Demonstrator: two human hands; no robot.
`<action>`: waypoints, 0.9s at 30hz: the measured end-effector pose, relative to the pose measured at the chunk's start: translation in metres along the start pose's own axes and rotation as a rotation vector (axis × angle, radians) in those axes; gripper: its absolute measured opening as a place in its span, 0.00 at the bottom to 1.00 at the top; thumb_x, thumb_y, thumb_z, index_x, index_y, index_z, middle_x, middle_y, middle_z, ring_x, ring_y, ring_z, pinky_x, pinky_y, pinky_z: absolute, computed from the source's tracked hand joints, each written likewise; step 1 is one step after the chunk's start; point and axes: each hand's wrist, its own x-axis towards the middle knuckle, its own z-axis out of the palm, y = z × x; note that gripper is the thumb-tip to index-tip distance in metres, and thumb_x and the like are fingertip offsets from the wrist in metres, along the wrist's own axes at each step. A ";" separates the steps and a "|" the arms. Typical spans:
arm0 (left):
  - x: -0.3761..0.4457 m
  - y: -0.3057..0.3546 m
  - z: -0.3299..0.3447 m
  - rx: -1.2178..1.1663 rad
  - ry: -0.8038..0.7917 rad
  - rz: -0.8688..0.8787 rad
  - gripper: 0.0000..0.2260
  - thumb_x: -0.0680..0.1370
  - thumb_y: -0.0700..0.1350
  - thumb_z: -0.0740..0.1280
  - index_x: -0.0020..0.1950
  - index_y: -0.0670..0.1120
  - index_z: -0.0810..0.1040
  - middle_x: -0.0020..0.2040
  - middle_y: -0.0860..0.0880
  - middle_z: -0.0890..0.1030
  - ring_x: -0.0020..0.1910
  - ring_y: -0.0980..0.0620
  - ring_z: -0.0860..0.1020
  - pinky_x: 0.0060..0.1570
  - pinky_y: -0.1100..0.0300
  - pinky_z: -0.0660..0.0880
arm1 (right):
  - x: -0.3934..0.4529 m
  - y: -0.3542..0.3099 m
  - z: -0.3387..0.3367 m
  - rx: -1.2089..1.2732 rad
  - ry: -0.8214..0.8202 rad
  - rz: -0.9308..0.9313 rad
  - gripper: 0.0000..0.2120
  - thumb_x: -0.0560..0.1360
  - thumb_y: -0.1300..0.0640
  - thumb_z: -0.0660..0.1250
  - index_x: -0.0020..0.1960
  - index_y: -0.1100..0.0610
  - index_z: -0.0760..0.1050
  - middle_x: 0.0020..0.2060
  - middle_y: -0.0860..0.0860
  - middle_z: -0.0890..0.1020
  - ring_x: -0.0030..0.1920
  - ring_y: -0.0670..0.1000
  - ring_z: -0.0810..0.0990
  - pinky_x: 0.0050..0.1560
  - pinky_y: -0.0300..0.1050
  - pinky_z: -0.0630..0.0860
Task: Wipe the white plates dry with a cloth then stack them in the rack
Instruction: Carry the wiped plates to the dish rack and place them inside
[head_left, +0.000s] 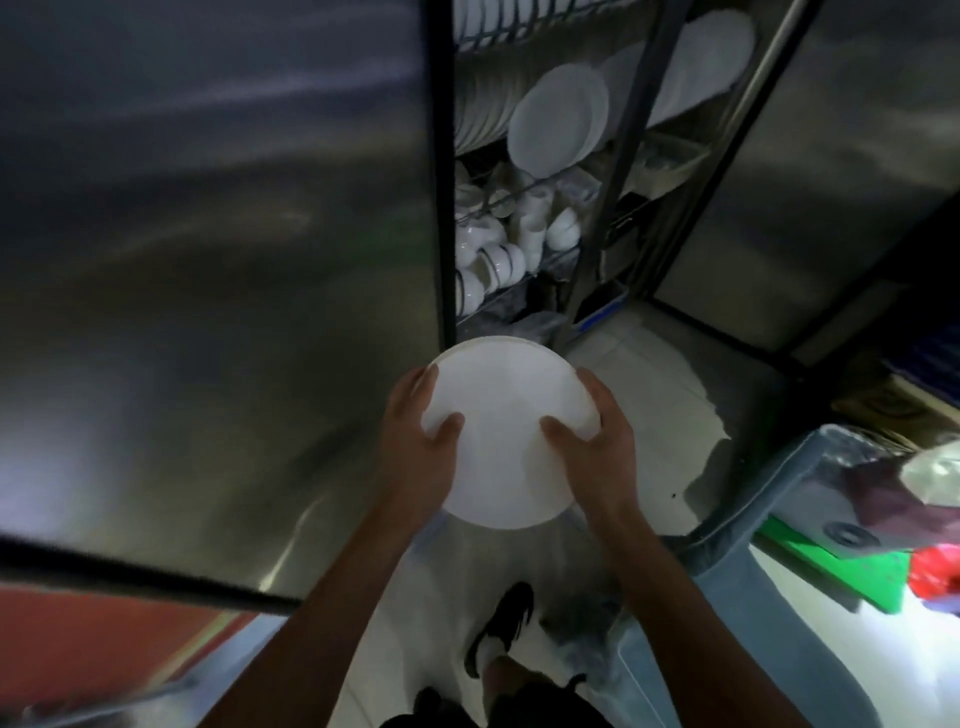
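Both hands hold one white plate (506, 431) in the middle of the frame, a little below center. It may be more than one plate, because a second rim seems to show at the top edge, but that is hard to tell.

The left hand (415, 436) grips the left rim, with its thumb lying on the plate's face and its fingers curled behind. The right hand (597, 431) grips the right rim the same way. So the plate sits between the two hands, and each hand is just as close to it as the other. The plate faces up toward the camera and tips a bit.

No cloth shows in either hand.

The rack (618, 171) stands in the upper middle of the frame, straight ahead of the plate and higher up. It has dark metal bars. More white plates (558, 122) stand on edge on a shelf up there. Cups and bowls (498, 234) fill the shelf below them.

I think the wiping is done and the next move is to lift the plate up and forward to the rack. The plate would have to turn onto its edge to fit beside the standing ones. Shiny metal walls close in on both sides, so the path is narrow.
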 end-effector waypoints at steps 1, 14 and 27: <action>0.014 0.005 0.011 0.005 -0.020 0.010 0.26 0.76 0.38 0.71 0.74 0.46 0.71 0.74 0.47 0.69 0.70 0.48 0.69 0.71 0.50 0.68 | 0.015 0.002 -0.004 0.006 0.011 0.005 0.31 0.73 0.57 0.74 0.73 0.43 0.69 0.61 0.40 0.75 0.60 0.49 0.75 0.49 0.43 0.78; 0.151 0.051 0.121 0.034 -0.147 0.119 0.26 0.76 0.38 0.72 0.74 0.45 0.71 0.74 0.47 0.68 0.72 0.52 0.67 0.70 0.60 0.64 | 0.170 0.007 -0.035 0.059 0.140 0.081 0.30 0.72 0.56 0.74 0.69 0.37 0.70 0.50 0.16 0.71 0.51 0.26 0.72 0.46 0.38 0.75; 0.289 0.067 0.187 -0.075 -0.157 0.164 0.26 0.75 0.39 0.72 0.73 0.48 0.73 0.71 0.55 0.69 0.68 0.58 0.68 0.68 0.60 0.66 | 0.305 -0.024 -0.025 0.097 0.217 0.042 0.29 0.71 0.56 0.75 0.65 0.34 0.72 0.55 0.30 0.74 0.54 0.38 0.75 0.46 0.40 0.75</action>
